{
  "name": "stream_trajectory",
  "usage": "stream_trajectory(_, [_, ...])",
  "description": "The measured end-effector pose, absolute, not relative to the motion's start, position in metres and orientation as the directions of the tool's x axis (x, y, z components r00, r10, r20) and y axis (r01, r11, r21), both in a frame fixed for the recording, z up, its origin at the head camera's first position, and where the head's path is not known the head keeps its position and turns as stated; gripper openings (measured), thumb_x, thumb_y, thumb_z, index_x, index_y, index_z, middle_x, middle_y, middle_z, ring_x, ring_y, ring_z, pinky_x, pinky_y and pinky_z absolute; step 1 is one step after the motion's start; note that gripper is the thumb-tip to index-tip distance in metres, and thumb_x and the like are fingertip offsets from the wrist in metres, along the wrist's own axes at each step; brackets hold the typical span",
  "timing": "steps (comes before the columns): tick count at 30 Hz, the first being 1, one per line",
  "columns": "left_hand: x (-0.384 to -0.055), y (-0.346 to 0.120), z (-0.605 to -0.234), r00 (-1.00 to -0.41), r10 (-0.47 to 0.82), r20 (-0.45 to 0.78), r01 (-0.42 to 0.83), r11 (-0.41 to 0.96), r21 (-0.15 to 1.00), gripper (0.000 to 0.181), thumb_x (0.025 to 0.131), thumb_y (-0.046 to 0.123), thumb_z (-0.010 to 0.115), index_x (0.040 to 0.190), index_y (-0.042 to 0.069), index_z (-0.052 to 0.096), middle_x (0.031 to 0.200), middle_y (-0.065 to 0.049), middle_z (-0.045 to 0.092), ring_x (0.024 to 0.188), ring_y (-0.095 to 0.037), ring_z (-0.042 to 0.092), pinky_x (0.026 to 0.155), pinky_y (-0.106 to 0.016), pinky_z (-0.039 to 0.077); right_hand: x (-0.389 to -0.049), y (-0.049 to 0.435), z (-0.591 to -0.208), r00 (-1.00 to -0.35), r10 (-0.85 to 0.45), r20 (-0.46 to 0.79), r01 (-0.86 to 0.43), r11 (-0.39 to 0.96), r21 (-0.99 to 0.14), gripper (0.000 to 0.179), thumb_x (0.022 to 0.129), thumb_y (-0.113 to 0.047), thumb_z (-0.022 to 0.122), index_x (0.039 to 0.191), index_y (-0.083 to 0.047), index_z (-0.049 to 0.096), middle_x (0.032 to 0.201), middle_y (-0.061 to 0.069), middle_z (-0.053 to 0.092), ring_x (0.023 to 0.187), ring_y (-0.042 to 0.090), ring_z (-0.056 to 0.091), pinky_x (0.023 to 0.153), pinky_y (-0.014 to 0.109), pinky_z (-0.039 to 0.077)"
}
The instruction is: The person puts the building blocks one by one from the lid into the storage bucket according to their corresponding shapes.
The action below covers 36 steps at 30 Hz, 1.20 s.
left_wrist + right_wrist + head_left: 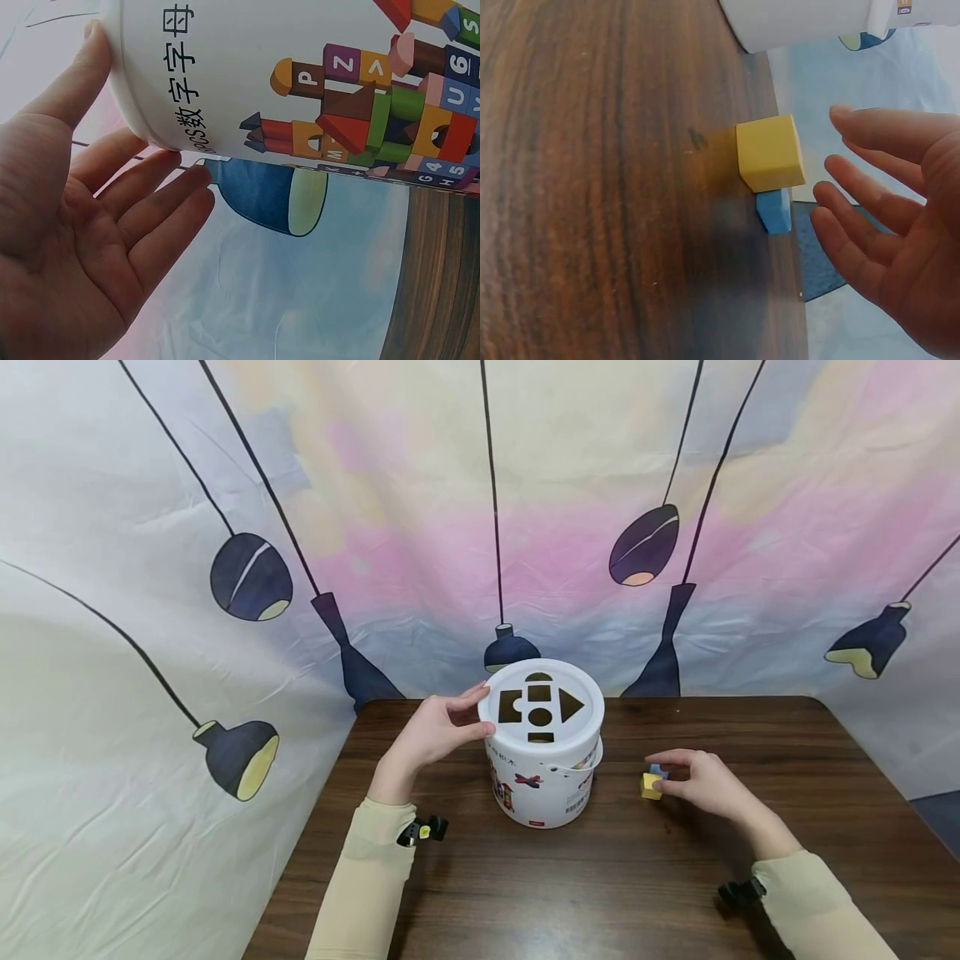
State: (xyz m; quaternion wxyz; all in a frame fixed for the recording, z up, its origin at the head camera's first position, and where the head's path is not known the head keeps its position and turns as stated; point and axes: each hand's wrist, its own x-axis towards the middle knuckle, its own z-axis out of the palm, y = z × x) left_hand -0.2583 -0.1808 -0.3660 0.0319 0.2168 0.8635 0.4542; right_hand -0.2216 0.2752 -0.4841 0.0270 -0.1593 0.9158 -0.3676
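A white bucket (542, 777) with printed pictures of blocks stands upright, under a white lid (583, 681) with several shaped holes. My left hand (438, 731) touches the lid's left edge, thumb and index fingertips spread apart along it. In the left wrist view, that hand's other fingers (161, 236) extend loosely beside the bucket. Right of the bucket, a yellow cube-like block (769, 154) lies beside a small blue block (775, 211). My right hand (705, 783) reaches around the two blocks, its fingers parted and a gap showing to them in the right wrist view.
The dark wooden table (570, 893) ends at a rounded back edge just behind the bucket. A painted cloth (420, 568) with lamp motifs hangs close behind it. The bucket's white handle (597, 758) hangs down on its right side.
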Motion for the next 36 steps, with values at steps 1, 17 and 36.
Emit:
stream_trajectory(1, [-0.259, -0.181, -0.367, -0.904, 0.402, 0.143, 0.346, 0.495, 0.797, 0.070, 0.092, 0.035, 0.088, 0.154, 0.018, 0.059, 0.160, 0.008, 0.052, 0.154, -0.020, 0.038, 0.126, -0.048, 0.029, -0.221, 0.275, -0.485, -0.947, -0.313, 0.065, -0.273, 0.684, -0.676, 0.041, 0.097, -0.018, 0.082, 0.134, -0.004, 0.075, 0.129, 0.020, 0.073, 0.114, 0.037, 0.071, 0.085, 0.043, 0.060])
stream_trajectory(17, [-0.264, -0.184, -0.374, -0.909, 0.397, 0.128, 0.313, 0.444, 0.840, 0.069, 0.092, 0.034, 0.089, 0.153, 0.023, 0.060, 0.158, 0.008, 0.054, 0.153, -0.022, 0.041, 0.121, -0.047, 0.038, -0.216, 0.269, -0.496, -0.942, -0.329, 0.070, -0.295, 0.706, -0.644, 0.040, 0.094, -0.014, 0.084, 0.131, -0.003, 0.076, 0.128, 0.020, 0.073, 0.121, 0.044, 0.066, 0.096, 0.061, 0.054])
stream_trajectory(36, [-0.263, -0.183, -0.375, -0.913, 0.384, 0.135, 0.315, 0.459, 0.831, 0.067, 0.092, 0.034, 0.089, 0.152, 0.024, 0.061, 0.156, 0.004, 0.056, 0.151, -0.024, 0.044, 0.120, -0.048, 0.039, -0.215, 0.265, -0.497, -0.954, -0.296, 0.038, -0.250, 0.723, -0.644, 0.035, 0.094, -0.014, 0.084, 0.125, 0.000, 0.079, 0.120, 0.017, 0.077, 0.118, 0.044, 0.067, 0.095, 0.060, 0.055])
